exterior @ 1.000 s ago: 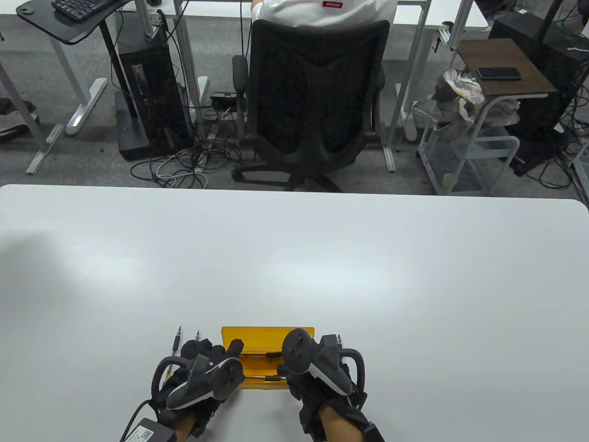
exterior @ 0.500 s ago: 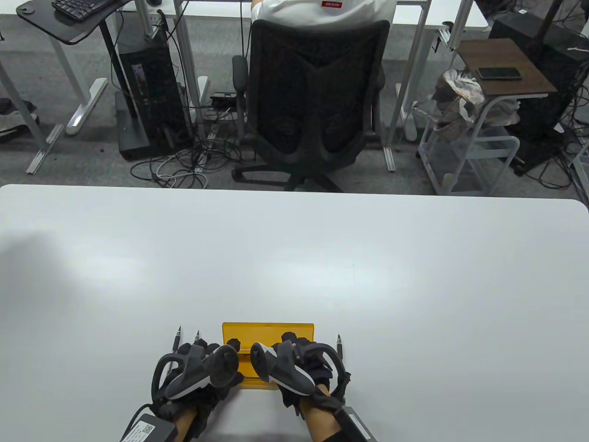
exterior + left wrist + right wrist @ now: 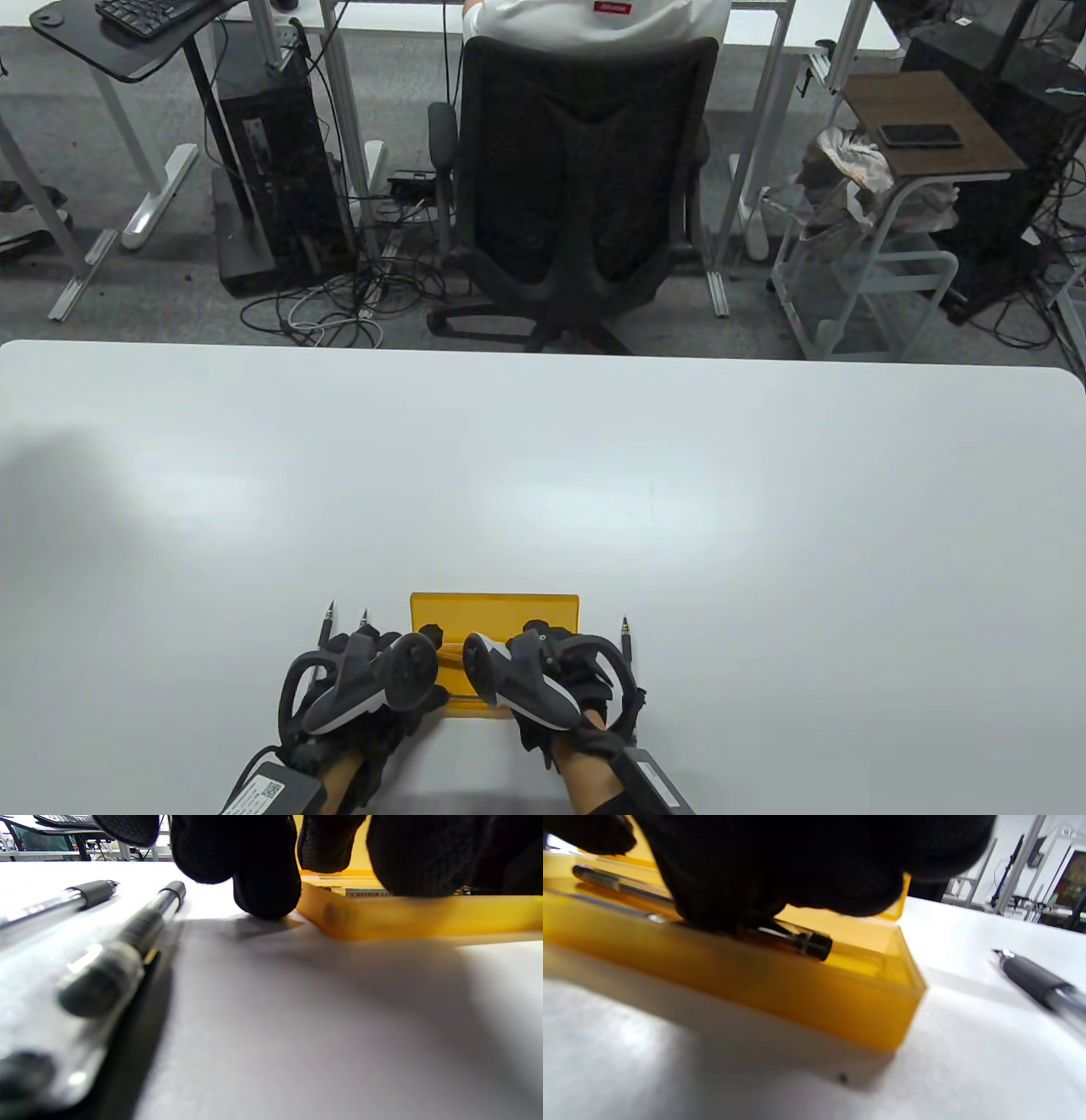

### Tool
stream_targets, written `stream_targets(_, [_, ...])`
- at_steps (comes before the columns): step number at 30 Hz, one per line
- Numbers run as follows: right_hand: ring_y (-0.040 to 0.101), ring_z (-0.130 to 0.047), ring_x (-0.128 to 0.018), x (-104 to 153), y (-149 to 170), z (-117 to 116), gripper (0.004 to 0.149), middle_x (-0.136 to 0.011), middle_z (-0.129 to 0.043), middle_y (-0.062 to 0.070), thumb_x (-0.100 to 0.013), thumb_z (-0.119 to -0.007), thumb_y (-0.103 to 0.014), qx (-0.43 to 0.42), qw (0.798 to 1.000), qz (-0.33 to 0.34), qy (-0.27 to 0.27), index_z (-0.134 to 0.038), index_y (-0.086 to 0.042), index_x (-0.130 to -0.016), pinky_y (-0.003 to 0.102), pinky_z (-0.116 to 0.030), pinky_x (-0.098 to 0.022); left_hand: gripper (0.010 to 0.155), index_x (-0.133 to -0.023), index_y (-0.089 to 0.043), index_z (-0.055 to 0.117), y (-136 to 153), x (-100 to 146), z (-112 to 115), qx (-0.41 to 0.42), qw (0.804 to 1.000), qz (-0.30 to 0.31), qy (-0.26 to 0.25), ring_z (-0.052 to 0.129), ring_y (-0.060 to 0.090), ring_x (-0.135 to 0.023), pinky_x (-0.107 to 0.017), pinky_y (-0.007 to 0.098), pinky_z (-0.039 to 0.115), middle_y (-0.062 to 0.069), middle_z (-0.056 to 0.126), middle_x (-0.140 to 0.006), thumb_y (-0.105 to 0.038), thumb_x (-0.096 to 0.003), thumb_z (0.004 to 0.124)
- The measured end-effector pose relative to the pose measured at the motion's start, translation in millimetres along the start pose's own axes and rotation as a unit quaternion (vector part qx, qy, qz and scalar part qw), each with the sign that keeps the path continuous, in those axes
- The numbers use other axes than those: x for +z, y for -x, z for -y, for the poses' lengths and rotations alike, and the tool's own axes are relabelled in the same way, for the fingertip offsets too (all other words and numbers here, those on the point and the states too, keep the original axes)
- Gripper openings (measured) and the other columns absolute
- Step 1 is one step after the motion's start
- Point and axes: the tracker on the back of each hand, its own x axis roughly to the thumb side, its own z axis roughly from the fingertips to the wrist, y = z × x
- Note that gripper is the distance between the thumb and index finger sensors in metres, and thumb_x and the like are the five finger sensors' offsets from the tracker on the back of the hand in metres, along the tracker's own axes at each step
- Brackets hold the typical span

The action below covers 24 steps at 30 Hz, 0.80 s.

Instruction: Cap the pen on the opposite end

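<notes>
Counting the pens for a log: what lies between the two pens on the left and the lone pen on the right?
The yellow box, with both hands over it, in the table view.

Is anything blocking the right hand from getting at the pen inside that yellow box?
Nothing visible does. The yellow box is open, and the right hand already reaches into it, its fingers lying over the pen inside. Whether they actually grip it is hidden. The loose pen on the table lies off to the side, clear of the box.
</notes>
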Motion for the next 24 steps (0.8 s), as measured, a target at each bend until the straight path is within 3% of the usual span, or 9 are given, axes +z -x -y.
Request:
stream_targets(8, [0.02,-0.097,-0.04,-1.5,0.2,-4.7,0.04,-0.063,-0.096,0.006,-0.034,-0.091,-0.036,-0.001,1.0,-0.001,-0.016,-0.095,-0.021,-0.071,0.04,-0.083,-0.034,0.072,-0.109,-0.026,0.057,0.1,-0.3,0.3,0.002,1.0,-0.002,-0.001,0.073,0.038,-0.079,-0.07,0.069,0.048,0.016,0.084,-0.091,-0.053,-0.0463,0.08])
stream_targets(14, [0.019,-0.093,-0.047,-0.2,1.8,-8.3,0.042,-0.07,-0.091,0.008,-0.039,-0.08,-0.033,0.016,0.999,0.013,-0.034,-0.092,-0.022,-0.078,0.04,-0.08,-0.039,0.072,-0.109,-0.026,0.057,0.5,-0.1,0.1,0.003,1.0,-0.003,-0.003,0.074,0.037,-0.078,-0.07,0.069,0.048,0.016,0.085,-0.091,-0.053,-0.046,0.081])
stream_targets(19, [0.02,-0.093,-0.047,4.0,13.7,6.2,0.042,-0.07,-0.091,0.008,-0.039,-0.079,-0.032,0.018,0.999,0.0,-0.044,-0.093,-0.021,-0.077,0.04,-0.08,-0.039,0.072,-0.108,-0.027,0.058,1.8,0.3,0.8,0.018,1.0,-0.008,-0.006,0.074,0.037,-0.078,-0.07,0.069,0.048,0.016,0.085,-0.09,-0.053,-0.0457,0.082])
stream_targets(21, [0.019,-0.094,-0.047,7.5,20.2,14.7,0.042,-0.07,-0.091,0.007,-0.039,-0.079,-0.033,0.031,0.999,-0.007,-0.025,-0.093,-0.022,-0.077,0.039,-0.081,-0.039,0.072,-0.108,-0.027,0.059,3.3,0.1,1.1,0.027,1.0,-0.01,-0.008,0.075,0.037,-0.078,-0.07,0.069,0.049,0.016,0.085,-0.09,-0.053,-0.0454,0.083])
stream_targets(24, [0.018,-0.094,-0.046,10.2,31.1,29.0,0.042,-0.069,-0.091,0.007,-0.039,-0.078,-0.033,-0.045,0.999,-0.022,0.001,-0.093,-0.022,-0.077,0.039,-0.082,-0.038,0.072,-0.108,-0.027,0.059,3.9,0.0,1.0,0.034,0.999,-0.01,-0.007,0.075,0.037,-0.078,-0.07,0.069,0.048,0.016,0.085,-0.09,-0.052,-0.0454,0.084])
